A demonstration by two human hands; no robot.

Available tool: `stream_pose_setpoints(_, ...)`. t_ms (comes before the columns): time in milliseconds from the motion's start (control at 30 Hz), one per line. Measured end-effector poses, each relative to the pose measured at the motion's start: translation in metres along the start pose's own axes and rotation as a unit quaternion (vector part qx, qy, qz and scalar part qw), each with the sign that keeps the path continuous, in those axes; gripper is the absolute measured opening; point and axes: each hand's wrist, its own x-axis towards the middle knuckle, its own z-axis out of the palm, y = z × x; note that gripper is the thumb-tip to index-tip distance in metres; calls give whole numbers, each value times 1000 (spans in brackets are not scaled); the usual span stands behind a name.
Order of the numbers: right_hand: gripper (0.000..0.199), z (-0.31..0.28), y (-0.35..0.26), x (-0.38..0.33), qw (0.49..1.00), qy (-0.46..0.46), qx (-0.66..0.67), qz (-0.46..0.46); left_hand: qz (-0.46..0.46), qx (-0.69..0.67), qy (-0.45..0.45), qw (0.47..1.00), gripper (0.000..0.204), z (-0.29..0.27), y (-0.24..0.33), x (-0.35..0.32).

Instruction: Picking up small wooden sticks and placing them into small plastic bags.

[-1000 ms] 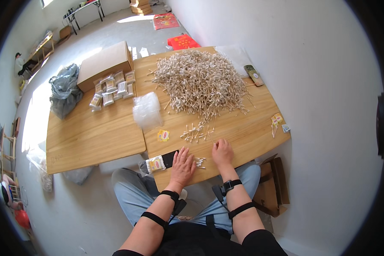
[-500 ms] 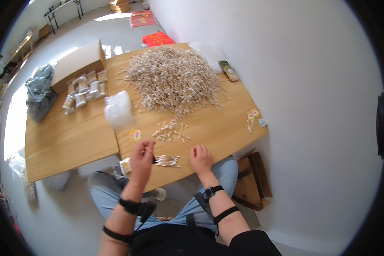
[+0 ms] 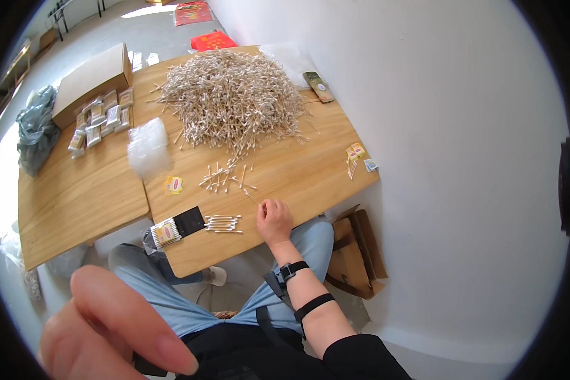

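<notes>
R hand (image 3: 274,219) pinching swab (image 3: 251,197); pkt (image 3: 149,240) w/ swabs (image 3: 175,230)

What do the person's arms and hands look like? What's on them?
The right hand and left hand are bare, without gloves. The right arm has a short black sleeve, two black straps around the forearm and a small dark gadget near the wrist. The left forearm can't be made out.

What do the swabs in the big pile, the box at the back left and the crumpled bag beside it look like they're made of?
Swabs: matte; soft white tips suggest cotton, and the thin tan sticks look like wood.
Box: probably cardboard, from its plain, dull brown faces.
Bag: likely thin grey plastic film, judging by its wrinkles and slight sheen.
</notes>
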Motion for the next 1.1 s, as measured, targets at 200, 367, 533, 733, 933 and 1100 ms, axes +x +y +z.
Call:
stream_pose_setpoints(200,13,-5,-2,0,999,-21,-28,12,-5,77,-2,997,8,36,-19,34)
stream_pose_setpoints(367,14,-7,-4,1,999,-25,-10,18,-6,101,-6,995,8,25,-20,32)
stream_pose_setpoints(533,14,0,-2,-1,1000,-17,-11,-7,-1,111,-2,994,8,16,-14,25)
stream_pose_setpoints(733,13,-5,-5,0,999,-25,-5,20,0,145,7,989,8,9,-16,32)
stream_pose_setpoints(933,13,-3,-4,1,1000,-14,-12,-2,5,137,17,990,8,-1,-19,30)
stream_pose_setpoints(1100,12,-5,-3,1,999,-35,-2,32,12,150,26,988,8,9,-26,35)
